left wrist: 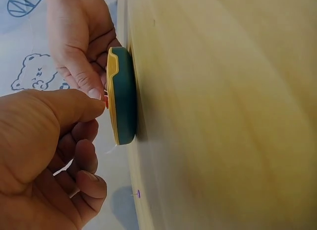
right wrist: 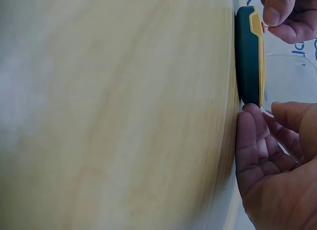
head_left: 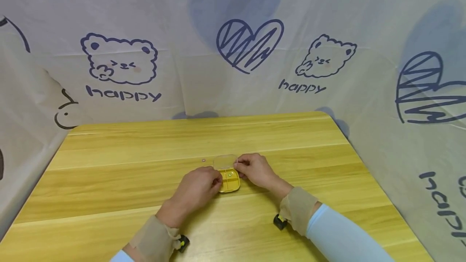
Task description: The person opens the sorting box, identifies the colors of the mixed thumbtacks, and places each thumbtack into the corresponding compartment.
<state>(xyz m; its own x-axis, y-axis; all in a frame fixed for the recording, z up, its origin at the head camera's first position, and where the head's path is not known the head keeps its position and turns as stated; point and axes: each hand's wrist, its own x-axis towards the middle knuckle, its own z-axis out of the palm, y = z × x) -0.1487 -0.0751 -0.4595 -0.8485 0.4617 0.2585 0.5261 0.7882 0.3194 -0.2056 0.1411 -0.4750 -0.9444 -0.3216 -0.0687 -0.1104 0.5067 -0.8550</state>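
A small yellow pill box (head_left: 231,190) with divided compartments and a dark green underside (right wrist: 247,56) rests on the table, its clear lid (head_left: 223,161) raised at the back. A small pale green piece (head_left: 229,174) lies in one compartment. Between thumb and index finger, my left hand (head_left: 198,185) pinches a red thumbtack (right wrist: 263,27) over the box's left part; its pin shows in the right wrist view. My right hand (head_left: 256,171) pinches the lid's right edge, and its other fingers touch the box's side. One purple thumbtack (left wrist: 138,194) stands on the table, left of the lid.
The wood-grain table (head_left: 127,144) extends around the box on every side. Behind it and at both sides hangs a white cloth (head_left: 196,76) printed with bears and hearts.
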